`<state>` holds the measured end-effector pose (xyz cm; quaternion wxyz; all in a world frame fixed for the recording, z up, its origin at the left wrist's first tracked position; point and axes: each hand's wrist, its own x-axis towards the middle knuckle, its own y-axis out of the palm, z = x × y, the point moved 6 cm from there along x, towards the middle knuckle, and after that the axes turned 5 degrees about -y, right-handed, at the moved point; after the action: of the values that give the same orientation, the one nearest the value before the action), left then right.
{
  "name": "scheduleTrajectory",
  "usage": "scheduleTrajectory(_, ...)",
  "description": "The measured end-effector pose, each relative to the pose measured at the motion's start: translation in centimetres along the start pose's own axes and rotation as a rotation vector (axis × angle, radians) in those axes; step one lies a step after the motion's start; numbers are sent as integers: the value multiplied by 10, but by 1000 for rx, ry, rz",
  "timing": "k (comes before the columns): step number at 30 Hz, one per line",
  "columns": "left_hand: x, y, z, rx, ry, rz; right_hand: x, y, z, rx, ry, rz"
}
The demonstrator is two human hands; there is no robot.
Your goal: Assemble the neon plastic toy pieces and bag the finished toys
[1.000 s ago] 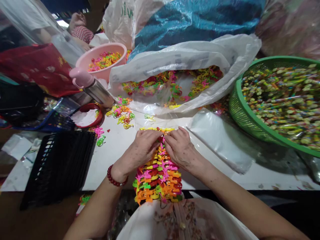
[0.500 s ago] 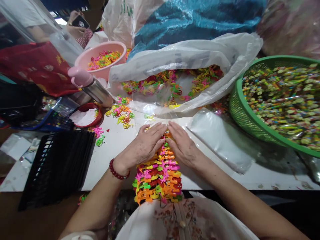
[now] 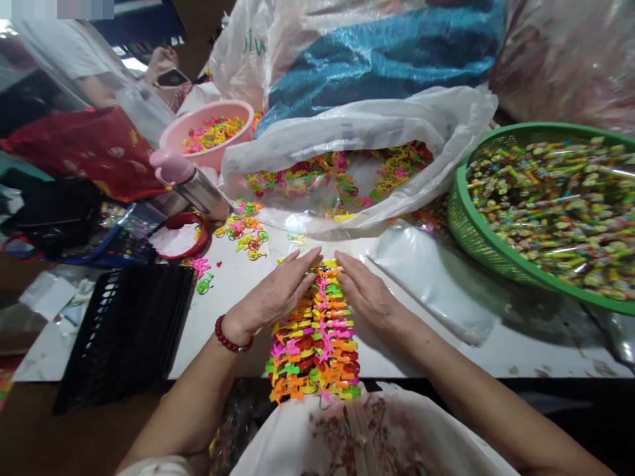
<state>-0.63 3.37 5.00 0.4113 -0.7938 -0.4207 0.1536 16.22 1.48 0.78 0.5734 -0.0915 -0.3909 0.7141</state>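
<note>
Down the middle, a row of bright plastic pieces [image 3: 315, 330] lies on the white counter [image 3: 223, 311], its near end hanging over the counter's front edge against the person's clothing, where its end is hard to make out; the left hand [image 3: 275, 294] and right hand [image 3: 367, 294] lie flat with fingers straight, apart from each other, one against each flank of the row, gripping nothing; the palms hide the row's sides; just right of it a flat clear bag [image 3: 431, 277] lies on open counter; the green basket [image 3: 466, 225] is cut off at the right edge; a black crate [image 3: 124, 324] stands near the left hand; beyond the fingertips, loose pieces [image 3: 245, 228] and an open bag of pieces [image 3: 347, 178] crowd the far side.
</note>
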Motion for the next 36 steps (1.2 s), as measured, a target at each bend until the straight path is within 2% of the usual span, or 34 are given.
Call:
scheduleTrajectory(2, -3, -17, 16, -112, -95, -167, -2, -13, -15, -2, 88, -110)
scheduleTrajectory(4, -12, -31, 45, -224, -269, -401, -4, -20, -29, -14, 114, -176)
scheduleTrajectory(6, -26, -30, 80, -329, -495, -523, -3, -19, -39, -34, 134, -181)
scheduleTrajectory(8, -35, -17, 107, -415, -668, -474, 1, -14, -45, -76, 163, -146)
scheduleTrajectory(9, -36, -10, 116, -443, -706, -410, 3, -11, -45, -103, 168, -125)
scheduleTrajectory(11, -36, 0, 123, -484, -692, -299, 10, -4, -43, -148, 153, -62)
scheduleTrajectory(15, -32, 1, 116, -519, -549, -163, 25, 8, -41, -286, 75, 56)
scheduleTrajectory(18, -27, 0, 109, -458, -460, -103, 31, 15, -47, -362, 58, 108)
scheduleTrajectory(22, -18, -1, 108, -270, -471, -206, 35, 14, -57, -200, 210, 22)
scheduleTrajectory(26, -14, -4, 107, -157, -532, -352, 35, 7, -51, -2, 303, -125)
scheduleTrajectory(30, -19, -17, 94, -128, -533, -511, 32, 0, -31, -5, 199, -175)
scheduleTrajectory(36, -38, -25, 55, 16, -249, -565, 11, -9, -5, -190, -8, -177)
